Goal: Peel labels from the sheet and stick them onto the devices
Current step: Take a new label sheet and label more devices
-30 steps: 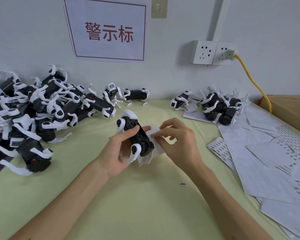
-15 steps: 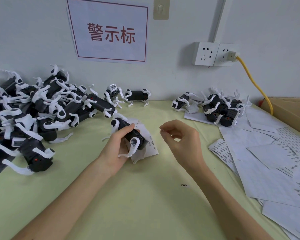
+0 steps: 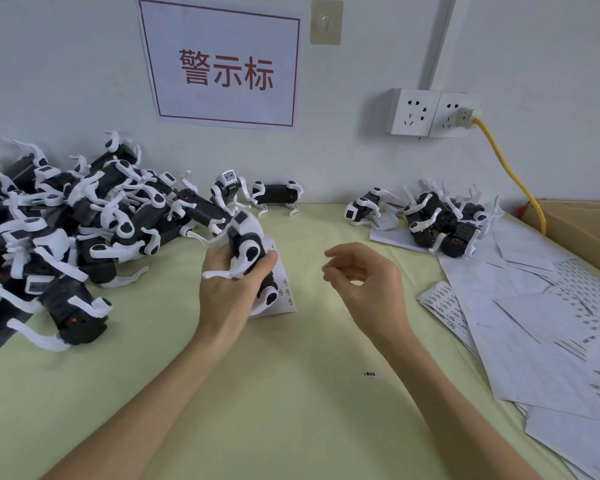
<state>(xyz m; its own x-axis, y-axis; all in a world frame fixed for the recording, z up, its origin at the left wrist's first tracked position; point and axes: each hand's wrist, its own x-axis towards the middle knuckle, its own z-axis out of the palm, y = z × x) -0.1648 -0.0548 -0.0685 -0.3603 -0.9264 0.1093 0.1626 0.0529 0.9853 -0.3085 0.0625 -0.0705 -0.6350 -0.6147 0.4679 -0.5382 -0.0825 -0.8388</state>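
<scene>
On the wall [image 3: 56, 81], a sign [image 3: 222, 109] reads 警示标; left hand [image 3: 222, 296] grips a device [image 3: 248, 251]; right hand [image 3: 368, 285] pinches a tiny label [image 3: 326, 269].

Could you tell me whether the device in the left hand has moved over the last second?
Yes. The device in the left hand has shifted left, away from the stray label and toward the pile of devices.

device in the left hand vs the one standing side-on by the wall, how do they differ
The held device is gripped in the left hand, off the table; the standing device is untouched on the table. The held device is tilted steeply, while the standing device is level on its legs. Both have black bodies and white legs.
</scene>
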